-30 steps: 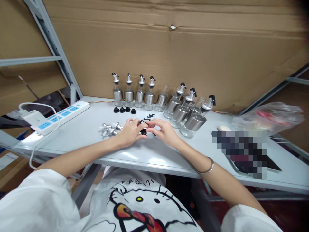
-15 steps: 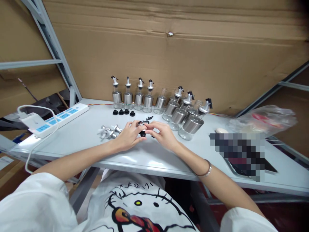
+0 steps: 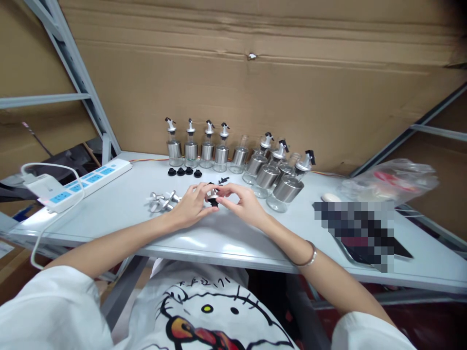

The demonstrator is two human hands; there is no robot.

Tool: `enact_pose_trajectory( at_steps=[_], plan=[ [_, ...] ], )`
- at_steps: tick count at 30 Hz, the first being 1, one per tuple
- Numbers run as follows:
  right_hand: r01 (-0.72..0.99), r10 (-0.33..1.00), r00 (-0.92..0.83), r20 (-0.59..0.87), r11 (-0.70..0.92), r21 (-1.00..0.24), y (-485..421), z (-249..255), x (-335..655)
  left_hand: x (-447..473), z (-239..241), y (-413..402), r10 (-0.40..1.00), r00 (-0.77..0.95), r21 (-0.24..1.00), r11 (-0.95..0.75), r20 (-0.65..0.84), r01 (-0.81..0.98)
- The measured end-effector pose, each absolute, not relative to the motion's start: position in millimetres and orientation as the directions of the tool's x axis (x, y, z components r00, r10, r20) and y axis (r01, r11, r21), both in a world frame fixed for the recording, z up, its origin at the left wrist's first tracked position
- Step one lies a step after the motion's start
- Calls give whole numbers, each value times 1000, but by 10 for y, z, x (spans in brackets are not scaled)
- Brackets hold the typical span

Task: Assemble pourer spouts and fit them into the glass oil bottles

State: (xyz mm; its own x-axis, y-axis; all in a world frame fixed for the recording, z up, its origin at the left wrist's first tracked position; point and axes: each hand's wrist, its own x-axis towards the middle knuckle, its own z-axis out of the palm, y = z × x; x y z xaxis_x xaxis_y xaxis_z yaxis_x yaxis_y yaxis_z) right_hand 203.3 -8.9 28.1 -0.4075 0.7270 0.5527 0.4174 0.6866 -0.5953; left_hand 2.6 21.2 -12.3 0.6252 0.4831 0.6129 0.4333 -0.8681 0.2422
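left hand (image 3: 189, 206) + right hand (image 3: 244, 204): fingertips of both pinched on a small black-and-silver pourer cap (image 3: 212, 198), between them, low over the grey table (image 3: 120, 209) | beyond hands: clear glass bottles (image 3: 221, 154), brushed-steel sleeves, nothing seen inside | beside left hand: shiny metal spouts (image 3: 160, 200) | farther back: round black stoppers (image 3: 184, 171)

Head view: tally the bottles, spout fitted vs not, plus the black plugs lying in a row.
Bottles with spout: 7
Bottles without spout: 2
Black plugs in the row: 4
Total: 13
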Motion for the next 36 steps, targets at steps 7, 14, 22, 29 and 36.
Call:
enact_pose_trajectory(
  at_steps=[7,14,22,29,36],
  plan=[
    [413,763,-407,502,644,-644,-85,282,2030,32,-49,193,558,641,274,-825,527,494],
    [373,759,-431,488,642,-670,-94,254,2000,38,-35,175,587,630,261,-802,509,537],
    [293,742,-433,512,653,-699,-86,252,1999,71,106,160,605,558,344,-790,568,507],
    [288,768,-358,531,631,-720,-8,197,1999,161,154,286,502,604,232,-852,619,470],
    [305,838,-142,526,543,-783,83,197,2053,277,296,524,453,750,310,-889,482,338]
  ],
)
